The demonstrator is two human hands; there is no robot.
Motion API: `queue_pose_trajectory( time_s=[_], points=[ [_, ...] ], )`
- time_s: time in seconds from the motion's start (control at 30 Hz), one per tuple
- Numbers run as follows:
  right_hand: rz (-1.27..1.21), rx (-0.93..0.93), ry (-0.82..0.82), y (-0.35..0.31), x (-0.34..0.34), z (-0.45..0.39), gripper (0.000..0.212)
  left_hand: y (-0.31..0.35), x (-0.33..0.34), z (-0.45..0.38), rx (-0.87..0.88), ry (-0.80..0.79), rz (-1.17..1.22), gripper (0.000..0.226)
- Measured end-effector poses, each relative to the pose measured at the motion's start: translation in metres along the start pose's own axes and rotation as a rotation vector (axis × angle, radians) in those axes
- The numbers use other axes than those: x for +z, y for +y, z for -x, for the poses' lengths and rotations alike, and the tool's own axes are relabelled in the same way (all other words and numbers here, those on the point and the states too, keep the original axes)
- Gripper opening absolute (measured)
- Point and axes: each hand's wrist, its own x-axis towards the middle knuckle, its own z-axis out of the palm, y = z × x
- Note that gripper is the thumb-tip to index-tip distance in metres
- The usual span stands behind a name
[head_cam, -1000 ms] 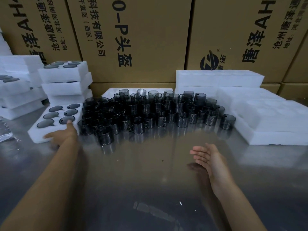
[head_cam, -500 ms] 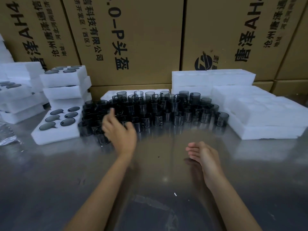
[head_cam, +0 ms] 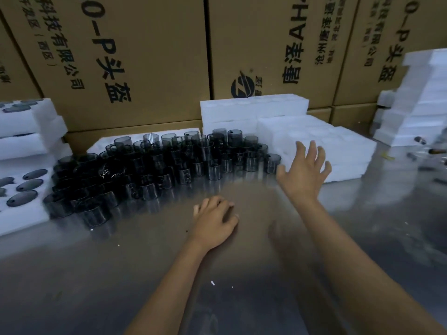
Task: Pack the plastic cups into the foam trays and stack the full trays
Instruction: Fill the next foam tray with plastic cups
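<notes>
Since half a second ago, right hand [head_cam: 305,170] has reached, fingers spread, toward the empty foam trays [head_cam: 321,143]; left hand [head_cam: 214,221] rests loosely, apparently on the table [head_cam: 121,274]. Plastic cups [head_cam: 154,170] stand massed between trays. Foam: light, crushable; grip by edges.

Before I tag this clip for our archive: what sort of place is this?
Probably a factory or warehouse packing station. Large printed cardboard cartons line the back, white foam trays sit in stacks on a metal table, and dozens of identical dark plastic cups wait in a batch.
</notes>
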Motion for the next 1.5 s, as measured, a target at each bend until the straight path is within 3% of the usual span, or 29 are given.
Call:
queue_pose_trajectory(
  time_s=[0.1, 0.2, 0.37, 0.47, 0.6, 0.67, 0.77, 0.9, 1.0, 1.1, 1.23, 1.37, 1.5],
  points=[
    [0.29, 0.018, -0.145, 0.031, -0.007, -0.048, 0.07, 0.002, 0.001, -0.002, -0.014, 0.015, 0.027, 0.038],
    [0.443, -0.057, -0.23, 0.049, -0.009, -0.069, 0.053, 0.004, 0.001, -0.001, -0.019, 0.017, 0.055, 0.037],
    [0.42, -0.359, -0.085, 0.026, -0.018, -0.048, 0.042, 0.003, -0.002, -0.002, -0.06, 0.044, 0.174, 0.028],
    [0.277, -0.527, -0.081, -0.015, -0.029, -0.004, 0.043, 0.007, -0.015, -0.001, -0.217, 0.159, 0.703, 0.015],
    [0.093, -0.81, -0.175, -0.067, -0.039, 0.077, 0.038, 0.002, -0.042, 0.002, -0.541, 0.379, 1.325, 0.031],
    [0.107, -0.945, -0.296, -0.085, -0.039, 0.118, 0.04, -0.008, -0.055, 0.006, -0.608, 0.388, 1.493, 0.038],
    [0.097, -1.049, -0.398, -0.096, -0.034, 0.157, 0.043, -0.02, -0.071, 0.019, -0.585, 0.293, 1.582, 0.022],
    [-0.309, -0.98, -0.607, -0.106, -0.034, 0.146, 0.04, -0.042, -0.077, 0.039, -0.425, 0.183, 1.147, 0.029],
    [-0.581, -0.77, -0.546, -0.118, -0.024, 0.103, 0.03, -0.052, -0.082, 0.046, -0.372, 0.161, 1.256, 0.026],
    [-0.542, -0.534, -0.438, -0.125, 0.001, 0.045, 0.012, -0.059, -0.084, 0.041, -0.493, 0.226, 1.223, 0.032],
    [-0.413, -0.317, -0.56, -0.14, 0.041, -0.008, 0.024, -0.066, -0.088, 0.038, -0.541, 0.276, 1.275, 0.034],
    [-0.404, -0.185, -0.622, -0.165, 0.083, -0.025, 0.027, -0.069, -0.09, 0.033, -0.548, 0.283, 1.296, 0.035],
    [-0.401, -0.136, -0.63, -0.179, 0.111, -0.018, 0.015, -0.067, -0.088, 0.03, -0.557, 0.268, 1.29, 0.032]
  ],
)
